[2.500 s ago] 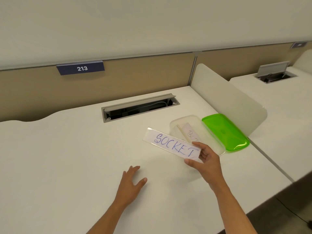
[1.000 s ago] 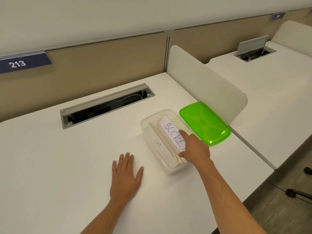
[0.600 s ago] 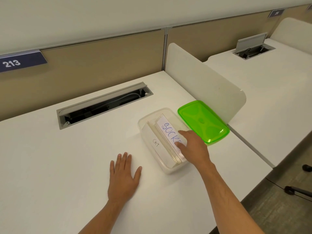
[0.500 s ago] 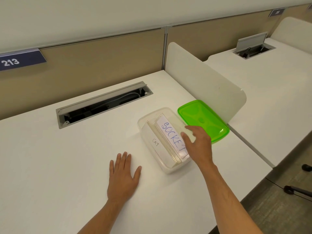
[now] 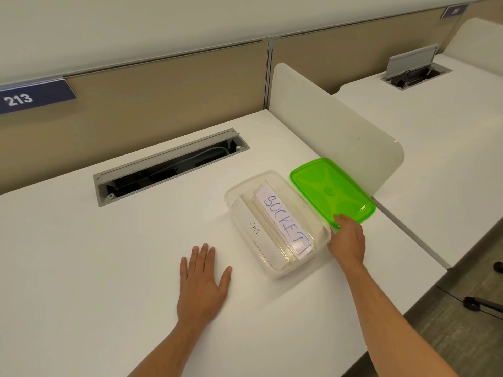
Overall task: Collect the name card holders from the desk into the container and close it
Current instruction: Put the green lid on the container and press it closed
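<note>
A clear plastic container (image 5: 322,227) stands on the white desk (image 5: 81,254), with clear name card holders lying in it. The top holder (image 5: 284,220) reads SOCKET; the one left of it (image 5: 254,228) reads CAT. The green lid (image 5: 330,190) lies flat on the desk just right of the container. My right hand (image 5: 347,240) rests at the lid's near corner, fingertips touching its edge; its underside is hidden. My left hand (image 5: 202,284) lies flat on the desk left of the container, fingers spread, holding nothing.
A white divider panel (image 5: 340,131) stands right behind the lid. An open cable tray (image 5: 168,165) is sunk into the desk at the back. A beige partition carries a blue sign (image 5: 35,96) reading 213. The desk's edge (image 5: 408,303) drops off on the right.
My right hand carried the SOCKET holder into the container, let it go, and moved right to the green lid's near corner. The left hand stayed flat on the desk.
</note>
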